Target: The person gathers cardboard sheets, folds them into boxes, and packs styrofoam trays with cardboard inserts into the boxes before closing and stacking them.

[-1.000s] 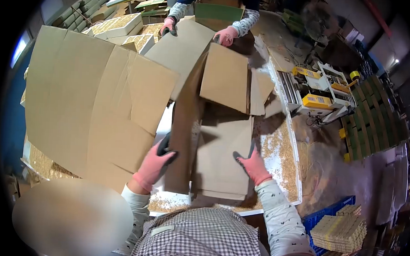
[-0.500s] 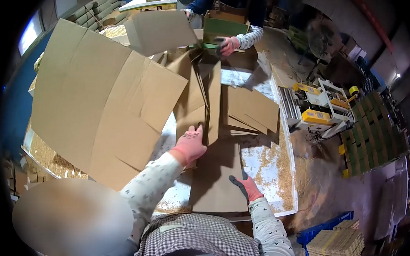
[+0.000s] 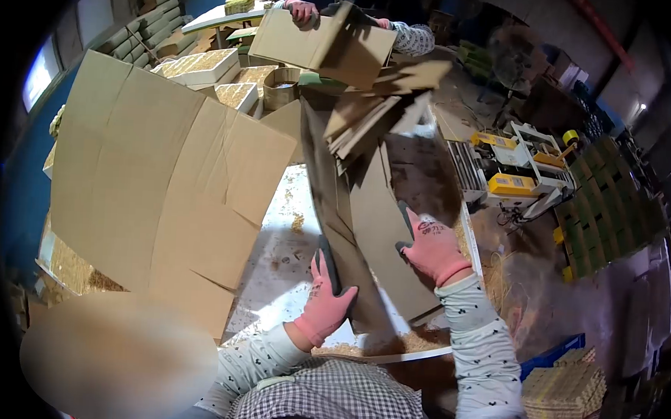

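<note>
A folded brown cardboard box (image 3: 383,242) stands part-opened and tilted in front of me, its left panel in shadow. My left hand (image 3: 326,301), in a pink glove with dark fingertips, is at the box's near left edge, fingers along the outside and thumb across the edge. On the right panel's outer edge, my right hand (image 3: 432,249) has its thumb over the cardboard and a finger pointing along it. The undersides of both grips are hidden. Beyond the box, several loose cardboard pieces (image 3: 370,120) are tipped up at an angle, blurred.
A large stack of flat cardboard (image 3: 147,177) leans at my left on the white table (image 3: 272,259), which has crumbs scattered over it. Opposite, a co-worker's gloved hands hold another cardboard box (image 3: 299,41). A yellow-and-white machine (image 3: 516,173) stands to the right.
My left hand has moved down and nearer; my right hand has moved up. The cardboard between them has been raised and spread. The co-worker's cardboard has shifted right, and the loose pieces have tipped up.
</note>
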`<state>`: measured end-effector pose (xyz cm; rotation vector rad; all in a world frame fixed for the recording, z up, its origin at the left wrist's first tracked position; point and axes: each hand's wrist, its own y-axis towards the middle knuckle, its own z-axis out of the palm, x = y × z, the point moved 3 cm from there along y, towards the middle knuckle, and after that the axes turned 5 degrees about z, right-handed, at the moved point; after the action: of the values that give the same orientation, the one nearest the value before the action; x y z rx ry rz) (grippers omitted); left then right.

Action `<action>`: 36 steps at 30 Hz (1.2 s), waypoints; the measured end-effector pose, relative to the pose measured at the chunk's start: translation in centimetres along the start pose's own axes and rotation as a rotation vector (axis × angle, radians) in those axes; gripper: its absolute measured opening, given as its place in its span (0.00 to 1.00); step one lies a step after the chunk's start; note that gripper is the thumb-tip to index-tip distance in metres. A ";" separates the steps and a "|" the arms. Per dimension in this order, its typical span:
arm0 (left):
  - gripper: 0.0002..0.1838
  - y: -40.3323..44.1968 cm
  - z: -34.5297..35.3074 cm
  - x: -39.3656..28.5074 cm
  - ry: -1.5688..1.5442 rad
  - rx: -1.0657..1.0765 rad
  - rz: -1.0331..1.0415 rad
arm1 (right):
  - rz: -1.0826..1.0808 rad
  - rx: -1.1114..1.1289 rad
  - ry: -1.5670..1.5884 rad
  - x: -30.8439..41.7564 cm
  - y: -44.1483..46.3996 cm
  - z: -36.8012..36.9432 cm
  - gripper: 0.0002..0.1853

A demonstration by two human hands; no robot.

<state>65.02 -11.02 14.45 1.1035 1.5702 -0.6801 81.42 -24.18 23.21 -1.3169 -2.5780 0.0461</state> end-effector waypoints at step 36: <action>0.55 7.3 2.1 -7.5 0.734 0.974 1.150 | -0.326 0.317 0.023 -6.1 -17.0 2.8 0.26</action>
<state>72.66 -12.06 21.78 2.8736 0.7520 -0.1658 70.75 -38.88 21.63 -0.7759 -2.5953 0.3609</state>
